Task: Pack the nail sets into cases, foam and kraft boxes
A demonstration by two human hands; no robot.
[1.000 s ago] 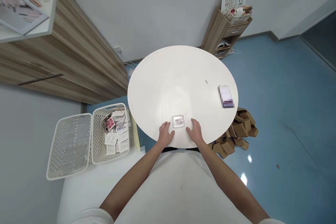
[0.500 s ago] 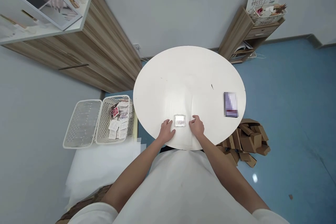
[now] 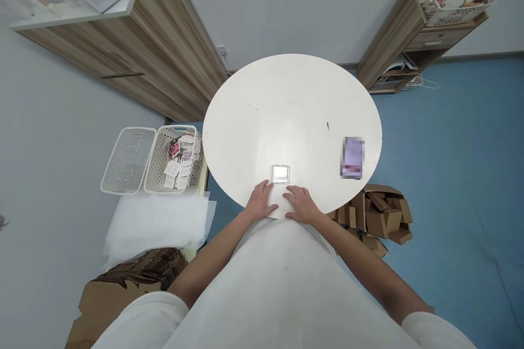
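A small clear rectangular case [image 3: 280,174] lies flat near the front of the white round table [image 3: 292,87]. Just below its left corner, my left hand [image 3: 260,202] rests on the tabletop, palm down with fingers spread. My right hand [image 3: 301,204] lies likewise below the case's right corner, its fingers apart. Neither hand grips the case. What is inside the case is too small and glary to make out.
A blurred purple packet [image 3: 352,158] lies at the table's right. To the left stand a white basket [image 3: 164,182] of cards, another white basket [image 3: 127,161] and translucent sheets [image 3: 159,218]. Cardboard boxes [image 3: 382,218] sit on the floor at right.
My right hand has moved left and its curled fingers have opened flat on the table. The left hand stays spread. A faint sheet edge beside the case no longer shows. The view has shifted.
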